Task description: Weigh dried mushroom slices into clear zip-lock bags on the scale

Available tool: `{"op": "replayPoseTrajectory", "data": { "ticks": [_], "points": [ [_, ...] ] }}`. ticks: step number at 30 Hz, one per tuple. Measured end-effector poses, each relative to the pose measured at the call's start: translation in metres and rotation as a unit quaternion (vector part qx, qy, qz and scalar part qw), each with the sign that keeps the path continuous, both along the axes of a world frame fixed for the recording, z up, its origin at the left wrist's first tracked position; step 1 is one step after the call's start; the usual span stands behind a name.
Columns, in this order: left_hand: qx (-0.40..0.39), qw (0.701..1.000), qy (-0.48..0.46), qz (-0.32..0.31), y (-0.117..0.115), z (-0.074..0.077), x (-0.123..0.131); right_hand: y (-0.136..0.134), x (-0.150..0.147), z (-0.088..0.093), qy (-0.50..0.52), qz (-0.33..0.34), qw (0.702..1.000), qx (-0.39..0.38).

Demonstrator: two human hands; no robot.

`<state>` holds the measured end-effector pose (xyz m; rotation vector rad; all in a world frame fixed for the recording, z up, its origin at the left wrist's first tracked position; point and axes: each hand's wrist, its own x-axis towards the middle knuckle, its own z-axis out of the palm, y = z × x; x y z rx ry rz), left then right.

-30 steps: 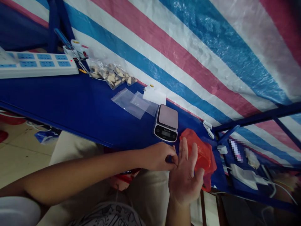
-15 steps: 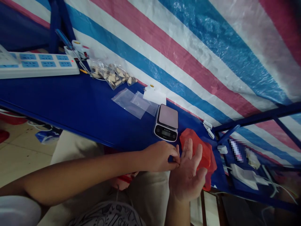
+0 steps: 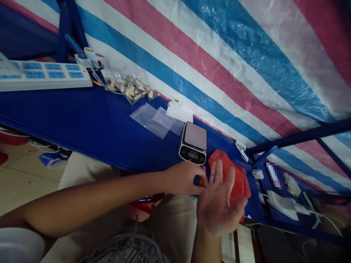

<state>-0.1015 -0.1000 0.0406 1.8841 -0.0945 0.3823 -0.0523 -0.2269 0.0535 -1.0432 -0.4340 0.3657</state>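
Left hand (image 3: pixel 184 179): pinched shut against right hand's fingers; contents not discernible.
Right hand (image 3: pixel 219 206): open, palm up, empty.
Red bag (image 3: pixel 240 182): one, just beyond right hand.
Scale (image 3: pixel 193 141): one, near left hand.

Pretty dim overall, daylight glows through the striped tarp (image 3: pixel 219 54), the floor (image 3: pixel 24 182) looks bright, edges bend wide-angle, and a small patch is pixelated.

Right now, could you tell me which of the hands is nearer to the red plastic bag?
Right. The right hand overlaps the near edge of the red plastic bag; the left hand sits just left of it.
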Motion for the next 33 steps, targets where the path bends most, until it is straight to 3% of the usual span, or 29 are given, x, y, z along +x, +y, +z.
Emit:
{"op": "replayPoseTrajectory", "data": {
  "ticks": [5,15,28,33],
  "points": [
    [0.003,1.000,-0.007,-0.015,0.002,0.002,-0.003,-0.001,0.000,0.003,0.014,0.015,1.000,0.005],
    [0.080,0.996,-0.008,0.024,-0.007,0.012,-0.006,-0.001,-0.002,0.001,-0.017,0.022,1.000,0.005],
    [0.115,0.991,0.047,0.050,-0.018,0.006,0.000,-0.003,-0.007,-0.005,-0.055,0.041,0.997,-0.028],
    [0.094,0.995,0.024,0.014,-0.012,0.020,-0.019,0.002,0.000,0.003,-0.030,0.019,0.999,0.016]
  ]
}}
